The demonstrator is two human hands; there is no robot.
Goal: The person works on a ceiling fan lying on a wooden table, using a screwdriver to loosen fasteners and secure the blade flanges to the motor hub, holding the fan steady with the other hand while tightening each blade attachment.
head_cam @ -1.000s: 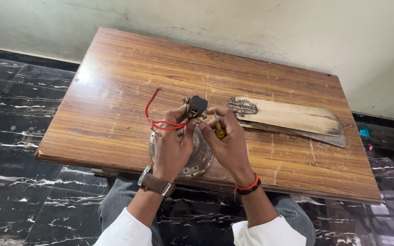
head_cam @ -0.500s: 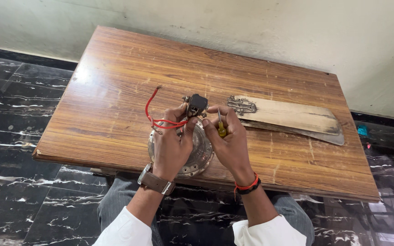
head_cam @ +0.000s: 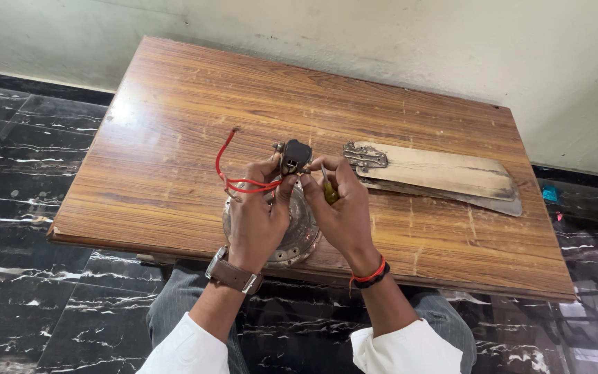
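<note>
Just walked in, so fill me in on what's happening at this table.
A seated person works over a wooden table. The left hand pinches a small black part with red wires; the right hand grips a yellow-handled tool against it. A round metal housing lies beneath the hands, and fan blades lie to the right.

Above a brown wood-grain worktop (head_cam: 174, 125), the left hand (head_cam: 254, 215) and right hand (head_cam: 344, 211) together pinch a small black boxy part (head_cam: 296, 155) with looping red wires (head_cam: 233, 181). A round silvery metal housing (head_cam: 297, 235) lies beneath them; two worn tan fan blades (head_cam: 444, 173) rest just right.
</note>
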